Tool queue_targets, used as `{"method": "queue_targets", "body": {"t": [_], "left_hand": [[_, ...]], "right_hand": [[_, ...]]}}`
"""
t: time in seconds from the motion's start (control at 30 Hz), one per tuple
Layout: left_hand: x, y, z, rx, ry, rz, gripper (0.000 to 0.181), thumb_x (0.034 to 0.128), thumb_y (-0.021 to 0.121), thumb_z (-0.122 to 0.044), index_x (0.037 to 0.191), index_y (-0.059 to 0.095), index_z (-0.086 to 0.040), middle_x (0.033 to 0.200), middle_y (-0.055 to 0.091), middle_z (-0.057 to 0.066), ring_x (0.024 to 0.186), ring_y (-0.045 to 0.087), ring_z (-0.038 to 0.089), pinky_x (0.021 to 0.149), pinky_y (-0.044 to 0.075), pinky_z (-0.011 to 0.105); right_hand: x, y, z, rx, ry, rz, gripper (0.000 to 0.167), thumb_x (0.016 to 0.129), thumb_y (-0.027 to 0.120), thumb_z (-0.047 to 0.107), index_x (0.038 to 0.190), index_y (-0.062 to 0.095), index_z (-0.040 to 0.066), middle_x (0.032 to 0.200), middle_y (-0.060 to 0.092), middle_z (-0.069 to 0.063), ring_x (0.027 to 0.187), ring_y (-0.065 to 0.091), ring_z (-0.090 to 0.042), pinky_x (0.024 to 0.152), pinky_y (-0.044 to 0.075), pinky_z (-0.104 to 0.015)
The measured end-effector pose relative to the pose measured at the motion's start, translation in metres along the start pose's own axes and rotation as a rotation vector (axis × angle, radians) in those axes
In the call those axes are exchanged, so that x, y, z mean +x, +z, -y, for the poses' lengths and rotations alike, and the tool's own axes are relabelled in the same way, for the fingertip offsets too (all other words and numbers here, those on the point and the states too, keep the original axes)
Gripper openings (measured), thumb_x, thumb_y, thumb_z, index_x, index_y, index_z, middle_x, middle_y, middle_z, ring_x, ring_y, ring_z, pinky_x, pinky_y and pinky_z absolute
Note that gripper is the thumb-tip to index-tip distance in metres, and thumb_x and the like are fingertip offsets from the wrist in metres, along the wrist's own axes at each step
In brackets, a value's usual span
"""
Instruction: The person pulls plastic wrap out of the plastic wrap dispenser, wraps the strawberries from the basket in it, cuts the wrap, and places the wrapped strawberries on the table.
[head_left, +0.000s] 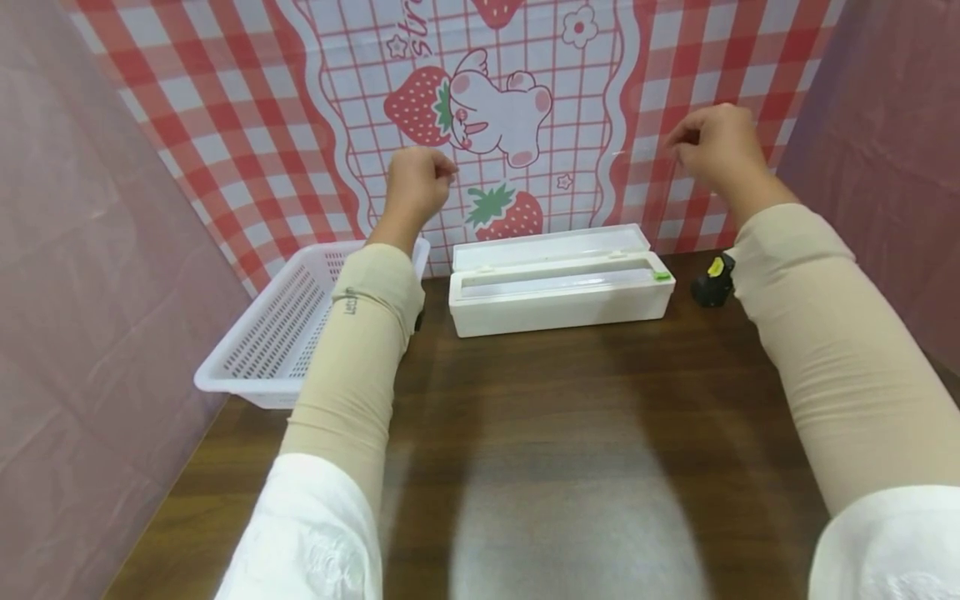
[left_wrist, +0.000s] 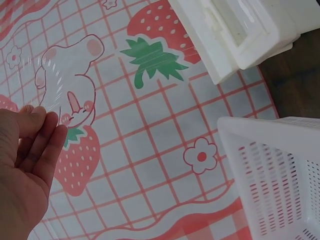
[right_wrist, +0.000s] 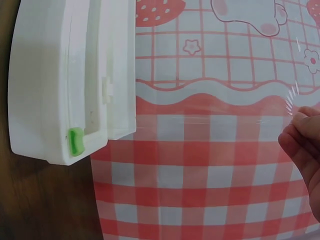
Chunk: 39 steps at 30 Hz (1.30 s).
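Raised in front of the patterned backdrop, my left hand (head_left: 416, 187) pinches clear cling film (left_wrist: 52, 82) between thumb and fingers. To the right, at a similar height, my right hand (head_left: 723, 154) pinches the film too, and creases fan out from the fingertips in the right wrist view. The film is almost invisible; a faint shiny edge runs from the right hand toward the box. Below and between both hands stands a white cling film dispenser (head_left: 562, 310) on the table, its lid (head_left: 555, 246) tipped back. A green slider (right_wrist: 76, 142) sits at its right end.
A white slotted plastic basket (head_left: 213, 379) stands at the left, partly behind the left forearm. By the right sleeve lies a small black and yellow object (head_left: 712, 283). A red checked strawberry cloth (head_left: 262, 108) hangs behind the brown wooden table (head_left: 555, 433).
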<state>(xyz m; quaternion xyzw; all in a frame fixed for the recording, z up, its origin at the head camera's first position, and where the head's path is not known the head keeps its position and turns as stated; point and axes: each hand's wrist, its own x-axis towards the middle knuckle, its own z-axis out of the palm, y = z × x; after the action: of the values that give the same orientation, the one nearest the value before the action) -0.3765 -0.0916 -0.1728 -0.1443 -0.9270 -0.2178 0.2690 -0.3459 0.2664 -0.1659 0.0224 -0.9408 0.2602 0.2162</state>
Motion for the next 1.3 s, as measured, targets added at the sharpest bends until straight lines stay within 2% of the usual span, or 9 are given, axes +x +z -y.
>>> {"method": "queue_targets", "body": {"t": [0.13, 0.4, 0.6, 0.8, 0.93, 1.3], "left_hand": [[0.002, -0.001, -0.003, 0.008, -0.040, -0.010, 0.018, 0.0927, 0.062, -0.008, 0.104, 0.076, -0.010, 0.107, 0.073, 0.003, 0.104, 0.064, 0.017, 0.096, 0.046, 0.023], [0.004, -0.004, -0.008, 0.000, -0.081, -0.057, 0.017, 0.0923, 0.063, -0.009, 0.104, 0.076, -0.012, 0.107, 0.073, 0.002, 0.102, 0.065, 0.014, 0.092, 0.047, 0.019], [0.004, -0.006, -0.009, 0.015, -0.050, -0.127, 0.016, 0.0923, 0.062, -0.008, 0.101, 0.076, -0.011, 0.105, 0.073, 0.003, 0.096, 0.066, 0.014, 0.087, 0.049, 0.019], [0.006, -0.009, -0.012, 0.013, -0.026, -0.189, 0.016, 0.0926, 0.062, -0.007, 0.101, 0.076, -0.009, 0.105, 0.073, 0.005, 0.097, 0.066, 0.015, 0.085, 0.050, 0.018], [0.008, -0.012, -0.014, 0.015, -0.003, -0.213, 0.016, 0.0924, 0.062, -0.006, 0.101, 0.075, -0.008, 0.104, 0.073, 0.006, 0.097, 0.066, 0.016, 0.085, 0.050, 0.018], [0.012, -0.022, -0.018, 0.027, 0.036, -0.247, 0.015, 0.0922, 0.062, -0.007, 0.098, 0.076, -0.008, 0.103, 0.073, 0.006, 0.098, 0.066, 0.017, 0.089, 0.048, 0.020]], "right_hand": [[0.003, -0.001, 0.001, -0.010, -0.016, -0.029, 0.031, 0.100, 0.048, 0.012, 0.120, 0.066, -0.003, 0.121, 0.061, -0.021, 0.104, 0.051, -0.031, 0.087, 0.047, -0.044], [0.006, -0.004, 0.004, -0.020, -0.048, -0.061, 0.031, 0.100, 0.047, 0.013, 0.118, 0.066, -0.004, 0.117, 0.062, -0.022, 0.099, 0.051, -0.029, 0.080, 0.045, -0.038], [0.006, -0.005, 0.008, -0.006, -0.057, -0.146, 0.033, 0.099, 0.044, 0.012, 0.116, 0.068, -0.002, 0.113, 0.065, -0.019, 0.088, 0.050, -0.020, 0.069, 0.038, -0.023], [0.007, -0.004, 0.012, 0.013, -0.066, -0.228, 0.032, 0.099, 0.045, 0.011, 0.115, 0.069, -0.001, 0.113, 0.067, -0.017, 0.082, 0.047, -0.011, 0.068, 0.035, -0.020], [0.010, -0.007, 0.013, 0.006, -0.053, -0.248, 0.032, 0.099, 0.044, 0.011, 0.115, 0.069, 0.000, 0.113, 0.066, -0.016, 0.079, 0.044, -0.006, 0.067, 0.034, -0.018], [0.010, -0.017, 0.020, -0.011, -0.053, -0.251, 0.034, 0.099, 0.042, 0.012, 0.117, 0.068, 0.001, 0.114, 0.066, -0.014, 0.082, 0.046, -0.008, 0.070, 0.036, -0.020]]}}
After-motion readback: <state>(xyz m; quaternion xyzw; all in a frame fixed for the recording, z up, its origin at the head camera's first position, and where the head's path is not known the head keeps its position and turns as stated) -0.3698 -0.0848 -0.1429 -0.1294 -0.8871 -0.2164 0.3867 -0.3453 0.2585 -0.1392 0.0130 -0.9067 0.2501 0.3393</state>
